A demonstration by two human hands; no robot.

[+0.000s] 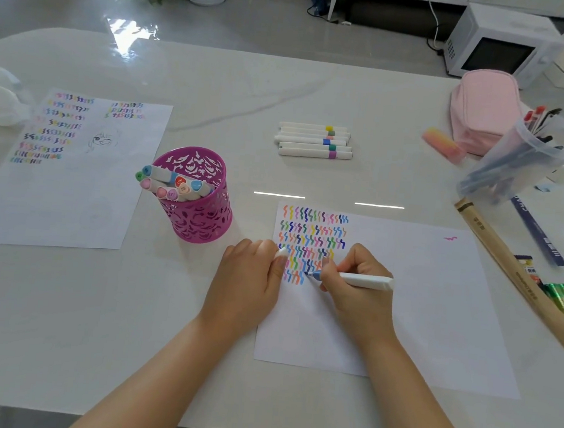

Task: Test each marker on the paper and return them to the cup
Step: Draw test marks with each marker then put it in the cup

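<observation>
Marker [365, 281] w/ the blue tip is uncapped & touching the paper [418, 311], so most of the risk sits right there. Fresh ink can smear: your left hand [251, 279] rests on the paper's left edge, touching the coloured squiggle rows, & any slide drags wet marks. If that hand lifts mid-stroke the sheet prob. shifts, b/c nothing else pins it. The cap [282, 252], or what looks like it, is a small white piece poking out of your curled left fingers; drop it & the marker goes back open & dries out. The cup [205, 220] stands left of the paper, toward the worktop [94, 317] centre, & its markers [170, 183] all lean toward the left edge, so a careless drop-in could tip it. Six more markers [314, 141] lie in a row toward the far edge; don't mix tested w/ untested.

Position: your right hand [355, 298] grips the marker pen-style, thumb & fingers pinched round the barrel near the tip. The tip sits at the end of the bottom squiggle row, the tail points toward the right edge, & your left hand is just beside the tip.
</observation>
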